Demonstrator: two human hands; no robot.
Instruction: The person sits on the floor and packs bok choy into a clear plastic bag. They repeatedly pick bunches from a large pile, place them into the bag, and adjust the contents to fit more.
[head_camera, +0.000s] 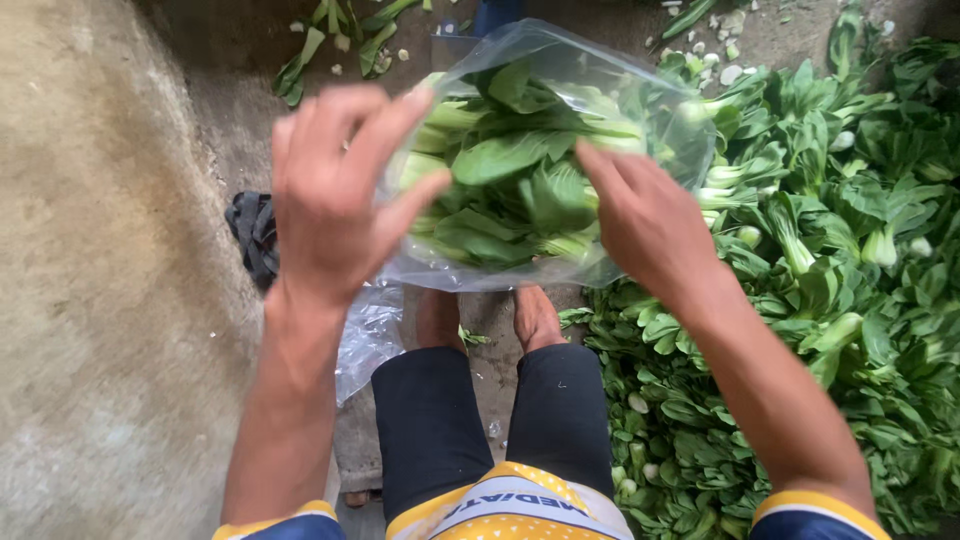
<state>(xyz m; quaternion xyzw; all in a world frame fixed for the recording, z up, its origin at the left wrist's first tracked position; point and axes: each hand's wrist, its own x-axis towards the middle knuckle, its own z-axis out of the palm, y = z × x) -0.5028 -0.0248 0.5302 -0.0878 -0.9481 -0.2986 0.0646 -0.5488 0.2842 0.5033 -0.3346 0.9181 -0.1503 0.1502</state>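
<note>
A clear plastic bag (610, 90) packed with green bok choy (510, 160) hangs in front of me at chest height. My left hand (335, 195) grips the bag's left edge, thumb and fingers pinched on the plastic. My right hand (645, 220) holds the bag's lower right side, fingers pressed into the film. Below the bag, my bare feet (490, 318) rest on the concrete.
A large heap of loose bok choy (840, 280) covers the ground to the right. Spare clear bags (368, 335) lie beside my left leg. A dark sandal (255, 235) sits at the left. Leaf scraps (340, 40) are scattered on the concrete floor (110, 300) at the far side.
</note>
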